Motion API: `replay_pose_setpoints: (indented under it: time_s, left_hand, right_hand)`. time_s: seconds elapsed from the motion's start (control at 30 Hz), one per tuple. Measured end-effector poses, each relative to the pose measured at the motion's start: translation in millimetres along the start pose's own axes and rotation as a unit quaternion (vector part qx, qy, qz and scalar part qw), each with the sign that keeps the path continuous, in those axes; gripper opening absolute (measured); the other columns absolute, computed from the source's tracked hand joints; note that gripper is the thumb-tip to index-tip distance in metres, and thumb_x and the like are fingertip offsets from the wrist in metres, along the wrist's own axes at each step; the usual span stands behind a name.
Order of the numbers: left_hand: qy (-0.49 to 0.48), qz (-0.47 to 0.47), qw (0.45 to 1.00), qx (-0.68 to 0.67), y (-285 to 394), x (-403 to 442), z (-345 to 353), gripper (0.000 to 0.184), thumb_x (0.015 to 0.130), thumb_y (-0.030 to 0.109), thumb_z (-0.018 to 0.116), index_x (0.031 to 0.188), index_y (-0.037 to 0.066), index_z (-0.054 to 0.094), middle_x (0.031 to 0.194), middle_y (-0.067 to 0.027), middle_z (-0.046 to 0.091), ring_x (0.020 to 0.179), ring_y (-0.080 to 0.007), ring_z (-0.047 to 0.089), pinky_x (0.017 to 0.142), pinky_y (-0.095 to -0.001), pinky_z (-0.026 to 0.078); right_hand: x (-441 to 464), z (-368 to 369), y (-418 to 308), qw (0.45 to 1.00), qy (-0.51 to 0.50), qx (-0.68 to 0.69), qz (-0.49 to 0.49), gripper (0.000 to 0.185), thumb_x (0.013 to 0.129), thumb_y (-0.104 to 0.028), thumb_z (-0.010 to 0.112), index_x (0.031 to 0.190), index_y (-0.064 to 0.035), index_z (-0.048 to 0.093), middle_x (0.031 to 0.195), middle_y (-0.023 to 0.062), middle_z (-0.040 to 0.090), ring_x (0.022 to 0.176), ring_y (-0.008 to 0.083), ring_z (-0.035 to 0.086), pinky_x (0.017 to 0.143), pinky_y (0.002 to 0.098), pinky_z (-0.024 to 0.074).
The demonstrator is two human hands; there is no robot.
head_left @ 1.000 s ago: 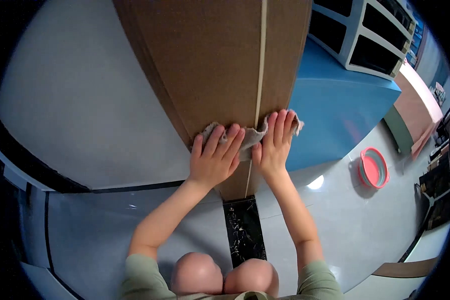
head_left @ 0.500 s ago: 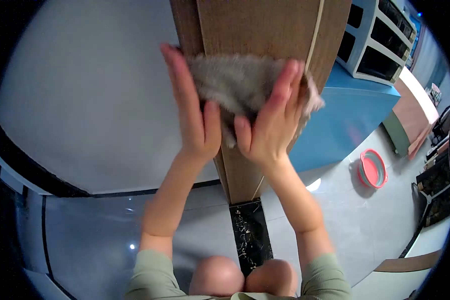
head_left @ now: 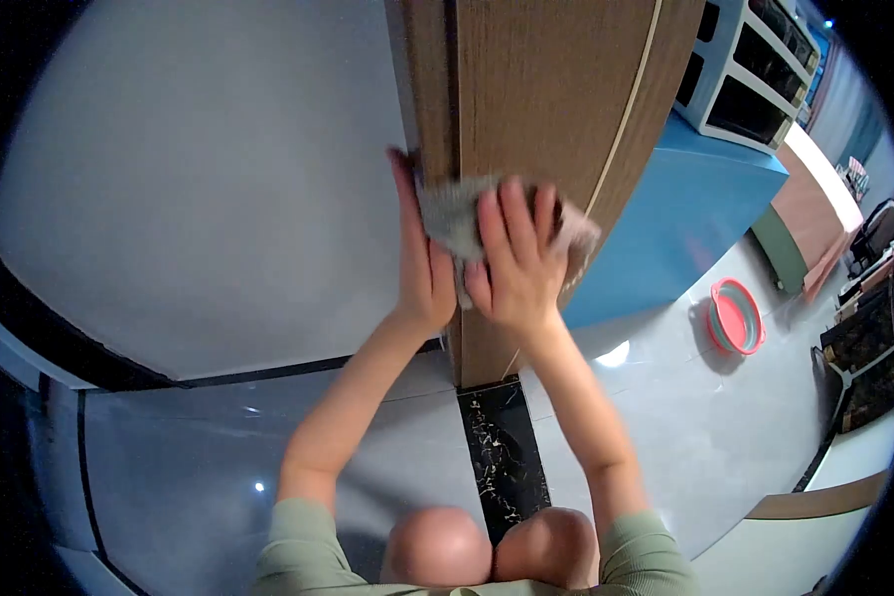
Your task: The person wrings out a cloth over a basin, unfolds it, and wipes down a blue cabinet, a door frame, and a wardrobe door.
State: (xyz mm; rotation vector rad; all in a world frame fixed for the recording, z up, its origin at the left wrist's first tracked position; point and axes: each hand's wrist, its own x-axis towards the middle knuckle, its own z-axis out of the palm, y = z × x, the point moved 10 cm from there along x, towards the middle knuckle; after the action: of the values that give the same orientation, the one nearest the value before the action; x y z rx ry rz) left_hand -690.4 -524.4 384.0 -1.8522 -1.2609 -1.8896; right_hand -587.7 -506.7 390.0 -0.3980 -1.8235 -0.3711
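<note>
A grey-green cloth point(head_left: 451, 216) with a pinkish end lies bunched against the brown wood-look door frame point(head_left: 541, 89). With its fingers spread over the front of the cloth, my right hand point(head_left: 521, 263) presses it to the frame. My left hand point(head_left: 425, 268) wraps the frame's left edge, fingers straight up, and holds the cloth's left side. Both hands are slightly blurred, and the fingers' undersides are hidden. Both thumbs are near each other at the cloth's lower edge.
A white wall point(head_left: 209, 189) stands left of the frame. To the right are a blue cabinet point(head_left: 656, 233), a white drawer unit point(head_left: 755, 84) on top of it, and a pink-and-grey basin point(head_left: 735, 318) on the tiled floor. A black marble threshold point(head_left: 504, 447) runs below the frame.
My hands have come lower and closer together with the cloth, which is now more bunched. My right hand has turned flatter onto its front. The view has shifted slightly.
</note>
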Motion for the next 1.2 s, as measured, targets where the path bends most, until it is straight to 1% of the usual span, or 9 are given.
replay_pose_setpoints:
  time_s: [0.1, 0.23, 0.33, 0.43, 0.7, 0.8, 1.0, 1.07, 1.2]
  left_hand:
    - [0.006, 0.099, 0.995, -0.009, 42.6, 54.1, -10.2, 0.063, 0.092, 0.021, 0.028, 0.137, -0.006, -0.006, 0.145, -0.0219, -0.005, 0.135, -0.0326, -0.003, 0.109, -0.0414, 0.003]
    - [0.167, 0.159, 0.973, -0.004, 50.1, 58.7, -28.6, 0.063, 0.091, 0.020, 0.032, 0.138, -0.004, -0.002, 0.146, -0.0211, -0.003, 0.135, -0.0322, -0.004, 0.109, -0.0420, 0.002]
    - [0.188, 0.128, 0.972, -0.057, 25.4, 29.6, -28.9, 0.064, 0.089, 0.021, 0.037, 0.138, -0.005, 0.004, 0.146, -0.0216, 0.001, 0.135, -0.0338, -0.002, 0.109, -0.0426, 0.004]
    - [0.040, -0.003, 0.990, 0.137, -7.0, -19.8, -6.8, 0.064, 0.089, 0.026, 0.036, 0.137, -0.006, 0.008, 0.144, -0.0231, 0.006, 0.135, -0.0364, 0.003, 0.108, -0.0433, 0.008]
    - [0.007, -0.206, 0.978, 0.038, -80.0, -146.1, 21.9, 0.069, 0.091, 0.035, 0.031, 0.137, -0.009, 0.004, 0.143, -0.0258, 0.010, 0.133, -0.0371, 0.014, 0.107, -0.0408, 0.016]
    - [0.018, -0.163, 0.986, 0.023, -69.6, -134.5, 19.4, 0.068, 0.092, 0.036, 0.029, 0.137, -0.008, 0.003, 0.144, -0.0249, 0.009, 0.133, -0.0354, 0.014, 0.107, -0.0395, 0.015]
    - [0.065, 0.018, 0.997, -0.028, 1.6, -23.4, -0.4, 0.065, 0.094, 0.037, 0.026, 0.138, -0.005, 0.006, 0.145, -0.0202, 0.010, 0.134, -0.0320, 0.014, 0.107, -0.0377, 0.014]
    - [0.060, -0.001, 0.998, -0.004, -6.1, -24.4, -0.8, 0.065, 0.093, 0.038, 0.027, 0.138, -0.005, 0.007, 0.145, -0.0200, 0.011, 0.134, -0.0319, 0.014, 0.108, -0.0376, 0.014]
    - [0.013, -0.148, 0.979, 0.139, -87.2, -107.3, 11.7, 0.066, 0.092, 0.038, 0.030, 0.138, -0.006, 0.009, 0.145, -0.0214, 0.012, 0.134, -0.0325, 0.015, 0.107, -0.0380, 0.014]
  right_hand:
    - [58.4, -20.3, 1.1, 0.998, 0.057, 0.020, 0.004, 0.050, 0.081, -0.036, 0.045, 0.129, -0.0220, 0.047, 0.137, 0.0066, 0.039, 0.125, 0.0327, 0.035, 0.089, 0.0389, 0.0371]
    - [62.4, -21.6, -2.8, 0.996, 0.084, 0.009, 0.000, 0.049, 0.080, -0.036, 0.045, 0.128, -0.0278, 0.047, 0.137, 0.0096, 0.038, 0.125, 0.0358, 0.034, 0.096, 0.0418, 0.0300]
    - [38.1, -10.5, -1.0, 0.999, 0.043, -0.008, 0.023, 0.049, 0.080, -0.036, 0.044, 0.128, -0.0282, 0.047, 0.137, 0.0106, 0.038, 0.125, 0.0368, 0.034, 0.099, 0.0449, 0.0253]
    - [-22.8, 11.6, 3.9, 0.999, 0.016, -0.006, 0.035, 0.048, 0.079, -0.037, 0.042, 0.124, -0.0212, 0.051, 0.134, 0.0114, 0.041, 0.123, 0.0396, 0.034, 0.100, 0.0482, 0.0222]
    - [-173.4, 58.8, -8.3, 0.999, -0.031, -0.029, -0.023, 0.043, 0.075, -0.037, 0.050, 0.115, -0.0209, 0.057, 0.129, 0.0069, 0.046, 0.124, 0.0326, 0.034, 0.092, 0.0502, 0.0305]
    - [-152.5, 56.3, -6.9, 0.996, -0.074, -0.031, -0.029, 0.044, 0.077, -0.037, 0.050, 0.118, -0.0218, 0.055, 0.129, 0.0046, 0.046, 0.124, 0.0288, 0.035, 0.092, 0.0480, 0.0316]
    - [-17.1, 6.8, -7.0, 1.000, 0.021, 0.005, -0.002, 0.046, 0.079, -0.032, 0.045, 0.123, -0.0206, 0.052, 0.131, 0.0034, 0.045, 0.123, 0.0280, 0.040, 0.089, 0.0384, 0.0349]
    - [-10.9, 2.8, -8.3, 0.999, 0.047, 0.009, -0.009, 0.047, 0.078, -0.031, 0.046, 0.124, -0.0200, 0.052, 0.132, 0.0035, 0.044, 0.124, 0.0277, 0.039, 0.090, 0.0387, 0.0349]
    - [-54.3, 23.6, -12.3, 1.000, -0.006, -0.004, -0.013, 0.047, 0.077, -0.032, 0.047, 0.123, -0.0241, 0.053, 0.133, 0.0017, 0.044, 0.125, 0.0253, 0.037, 0.092, 0.0393, 0.0342]
